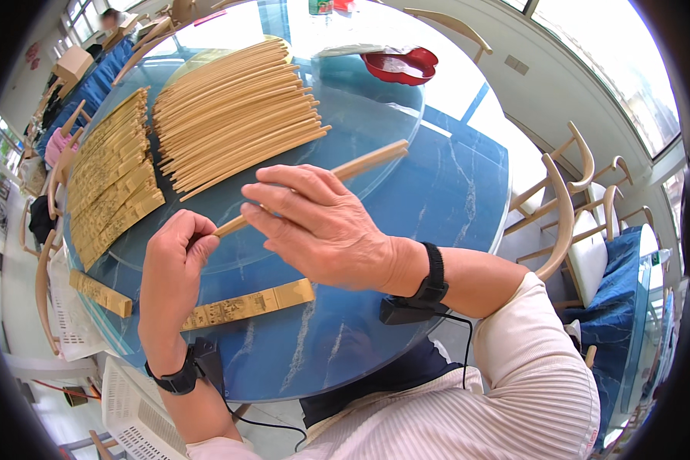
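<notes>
A pair of light wooden chopsticks [372, 159] slants across in front of me above the blue table. My left hand [178, 261] pinches their near-left end between thumb and fingers. Over their middle is my right hand [314, 226], its fingers stretched and apart; its palm side is hidden, and the chopsticks pass beneath it. The far right end looks slightly blurred. Beyond my hands lies a wide row of wooden chopsticks [234, 115]. Left of it, printed tan paper sleeves [115, 180] overlap in a stack. One loose paper sleeve [257, 305] lies near my left wrist, another strip [100, 293] farther left.
The round blue marbled table [429, 230] carries a glass turntable. A red scalloped dish [400, 67] stands at the back. Wooden chairs [563, 215] are at the right, a white plastic crate [134, 414] at the lower left. Cables hang from both wrist devices.
</notes>
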`<state>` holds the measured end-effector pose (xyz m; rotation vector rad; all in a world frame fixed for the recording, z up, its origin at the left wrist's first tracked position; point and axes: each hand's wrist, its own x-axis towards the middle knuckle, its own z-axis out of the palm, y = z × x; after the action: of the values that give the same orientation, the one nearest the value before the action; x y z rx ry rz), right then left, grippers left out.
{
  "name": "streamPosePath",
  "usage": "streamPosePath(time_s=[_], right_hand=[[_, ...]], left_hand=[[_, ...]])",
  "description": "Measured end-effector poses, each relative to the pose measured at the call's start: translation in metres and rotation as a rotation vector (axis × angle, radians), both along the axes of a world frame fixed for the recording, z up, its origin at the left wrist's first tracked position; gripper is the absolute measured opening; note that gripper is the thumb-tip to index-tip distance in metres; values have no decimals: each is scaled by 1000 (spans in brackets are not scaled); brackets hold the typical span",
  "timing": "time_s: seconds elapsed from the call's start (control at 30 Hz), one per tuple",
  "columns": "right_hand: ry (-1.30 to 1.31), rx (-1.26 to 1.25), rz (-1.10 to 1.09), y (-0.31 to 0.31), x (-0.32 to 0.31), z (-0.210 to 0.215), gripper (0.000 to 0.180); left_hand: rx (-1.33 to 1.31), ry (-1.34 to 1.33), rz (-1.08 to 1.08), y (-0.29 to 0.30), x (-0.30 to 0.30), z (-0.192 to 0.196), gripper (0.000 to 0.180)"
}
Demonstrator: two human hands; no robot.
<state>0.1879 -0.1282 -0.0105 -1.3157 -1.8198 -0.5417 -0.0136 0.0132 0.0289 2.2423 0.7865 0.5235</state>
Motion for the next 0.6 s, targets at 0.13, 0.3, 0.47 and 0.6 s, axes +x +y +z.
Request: streamPosePath(time_s=[0.13, 0.3, 0.47, 0.6], right_hand=[[-43, -315, 19, -6, 6, -3, 31], [210, -349, 98, 3, 18, -14, 11], [608, -338, 17, 4, 29, 8, 20], [889, -289, 74, -4, 38, 32, 28]], left_hand=[[-69, -78, -93, -16, 6, -4, 6], [-274, -315, -9, -16, 10, -10, 2], [-316, -220, 11, -19, -2, 3, 9], [-27, 203, -306, -34, -5, -6, 31]])
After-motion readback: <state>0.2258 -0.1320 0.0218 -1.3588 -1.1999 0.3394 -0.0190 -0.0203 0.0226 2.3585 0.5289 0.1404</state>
